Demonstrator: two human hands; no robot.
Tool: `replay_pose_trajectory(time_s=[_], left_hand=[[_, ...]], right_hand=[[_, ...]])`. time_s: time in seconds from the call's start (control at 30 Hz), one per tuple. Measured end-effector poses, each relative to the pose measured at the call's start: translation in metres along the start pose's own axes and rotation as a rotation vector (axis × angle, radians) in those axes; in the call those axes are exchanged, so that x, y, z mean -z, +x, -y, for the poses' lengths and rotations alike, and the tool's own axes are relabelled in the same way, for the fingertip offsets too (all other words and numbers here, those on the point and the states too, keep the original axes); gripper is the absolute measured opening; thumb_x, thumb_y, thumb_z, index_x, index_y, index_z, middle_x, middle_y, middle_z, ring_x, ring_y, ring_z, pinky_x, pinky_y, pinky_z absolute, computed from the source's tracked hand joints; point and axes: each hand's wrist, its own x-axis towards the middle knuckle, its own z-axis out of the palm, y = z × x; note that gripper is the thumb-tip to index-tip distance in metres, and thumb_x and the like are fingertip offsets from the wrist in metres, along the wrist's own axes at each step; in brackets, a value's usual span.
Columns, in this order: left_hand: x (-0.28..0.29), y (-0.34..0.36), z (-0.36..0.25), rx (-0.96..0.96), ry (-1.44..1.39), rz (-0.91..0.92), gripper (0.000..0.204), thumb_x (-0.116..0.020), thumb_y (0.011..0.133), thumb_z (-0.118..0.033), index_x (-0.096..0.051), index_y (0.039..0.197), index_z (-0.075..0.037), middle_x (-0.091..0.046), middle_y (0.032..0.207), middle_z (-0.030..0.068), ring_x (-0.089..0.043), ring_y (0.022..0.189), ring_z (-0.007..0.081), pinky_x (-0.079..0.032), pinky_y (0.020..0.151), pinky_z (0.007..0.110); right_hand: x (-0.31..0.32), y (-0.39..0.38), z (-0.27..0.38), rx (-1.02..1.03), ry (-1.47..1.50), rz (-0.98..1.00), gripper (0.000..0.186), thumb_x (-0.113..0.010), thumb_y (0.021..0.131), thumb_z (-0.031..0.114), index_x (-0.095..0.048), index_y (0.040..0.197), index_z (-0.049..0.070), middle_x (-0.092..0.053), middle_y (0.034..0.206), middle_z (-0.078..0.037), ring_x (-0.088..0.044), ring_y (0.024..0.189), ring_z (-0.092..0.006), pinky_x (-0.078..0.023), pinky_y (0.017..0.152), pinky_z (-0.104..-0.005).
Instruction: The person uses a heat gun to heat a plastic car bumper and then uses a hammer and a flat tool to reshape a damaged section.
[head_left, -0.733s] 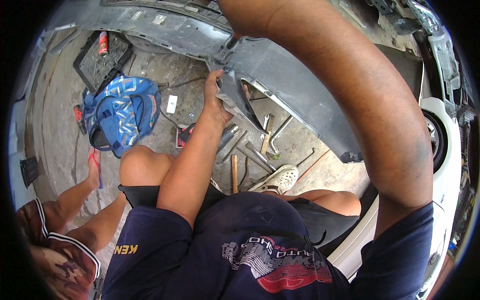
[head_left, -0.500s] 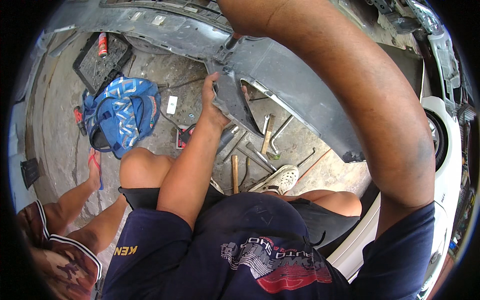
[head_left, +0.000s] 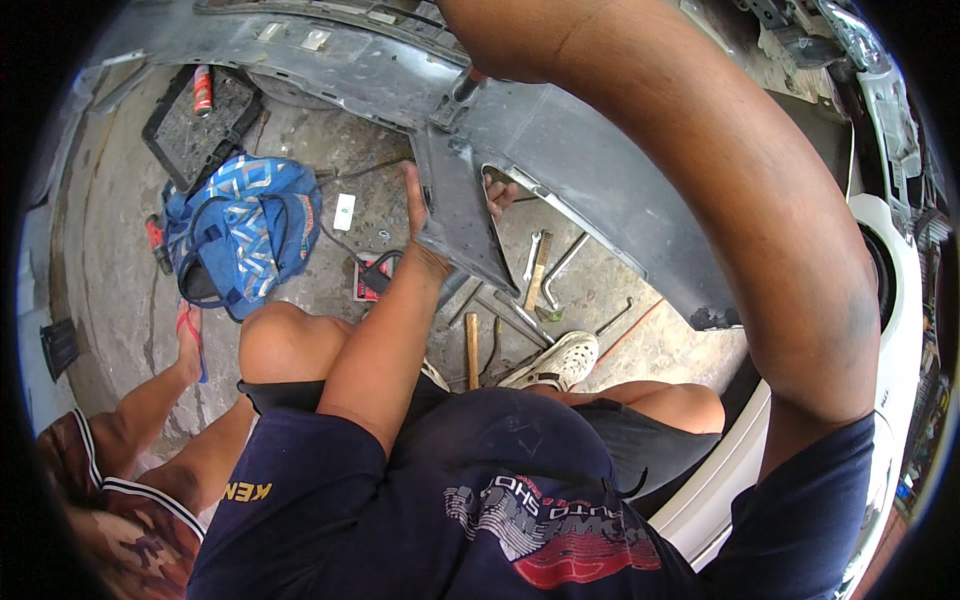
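Observation:
A large grey car bumper (head_left: 600,150) stretches across the view before me. My left hand (head_left: 415,215) is wrapped round a dark flap-like panel (head_left: 460,200) at the bumper's inner edge, with its fingertips showing through the opening on the far side. At the top, my right hand (head_left: 492,35) is mostly hidden by its own wrist and the picture's edge. Beneath it, a dark cylindrical tool (head_left: 463,88) meets the bumper, and a fingertip shows against it; the tool's exact kind is not clear.
On the floor lie a hammer (head_left: 472,345), a wire brush (head_left: 537,275), a wrench (head_left: 531,255) and several metal bars. Left are a blue bag (head_left: 245,235), a black tray (head_left: 200,135) and a spray can (head_left: 203,92). Another person's leg (head_left: 150,410) is at lower left; a white car (head_left: 890,330), right.
The dark panel has tilted and its lower end has shifted down and left. My left hand has moved slightly down with it, and more fingertips show beyond it. My right arm has barely moved.

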Motion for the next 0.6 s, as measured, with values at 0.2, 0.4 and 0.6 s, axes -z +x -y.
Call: replay_pose_trajectory(time_s=[0.2, 0.4, 0.6], left_hand=[[0.009, 0.012, -0.006, 0.041, 0.011, 0.094, 0.099, -0.063, 0.076, -0.093, -0.068, 0.116, -0.003, -0.067, 0.099, 0.0142, -0.061, 0.098, 0.032, -0.056, 0.078, 0.041], [0.007, 0.01, 0.0, 0.037, 0.003, 0.091, 0.103, -0.062, 0.075, -0.094, -0.067, 0.115, 0.001, -0.066, 0.104, 0.016, -0.06, 0.1, 0.0331, -0.054, 0.078, 0.042], [0.007, 0.009, 0.001, 0.016, -0.015, 0.113, 0.11, -0.063, 0.075, -0.094, -0.062, 0.119, 0.006, -0.062, 0.106, 0.0168, -0.055, 0.107, 0.0337, -0.053, 0.085, 0.042]], right_hand=[[-0.003, -0.006, -0.001, -0.035, -0.023, -0.035, 0.021, -0.065, 0.088, 0.011, -0.083, 0.098, 0.007, -0.08, 0.102, -0.017, -0.078, 0.096, -0.0322, -0.062, 0.083, -0.0438], [-0.002, -0.008, -0.007, 0.01, 0.012, -0.011, 0.021, -0.066, 0.088, 0.013, -0.083, 0.099, 0.007, -0.08, 0.103, -0.017, -0.078, 0.097, -0.0322, -0.062, 0.083, -0.0442], [-0.005, -0.007, -0.009, -0.002, -0.007, 0.003, 0.02, -0.069, 0.087, 0.014, -0.084, 0.099, 0.009, -0.08, 0.104, -0.016, -0.078, 0.098, -0.0318, -0.062, 0.083, -0.0441]])
